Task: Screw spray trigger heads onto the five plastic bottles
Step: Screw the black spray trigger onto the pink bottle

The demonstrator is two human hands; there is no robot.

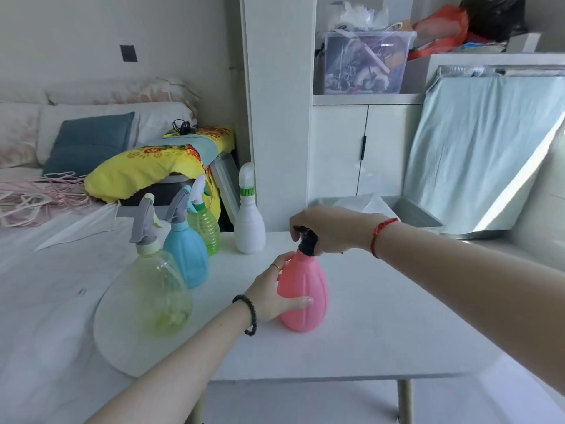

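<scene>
A pink bottle (305,289) stands upright on the white table (367,332). My left hand (272,296) wraps around its left side. My right hand (327,229) grips the black spray trigger head (307,241) sitting on the bottle's neck. To the left stand a clear yellowish bottle (149,292) with a grey trigger head, a blue bottle (186,255) with a grey-blue head, a green ribbed bottle (204,229) with a white head, and a white bottle (249,228) with a white head and green collar.
A bed with a yellow flowered blanket (159,166) and pillows lies to the left. White cabinets (360,154) stand behind the table, with a grey bin (419,215) and a light blue covered panel (477,142) at the right. The table's front edge is near.
</scene>
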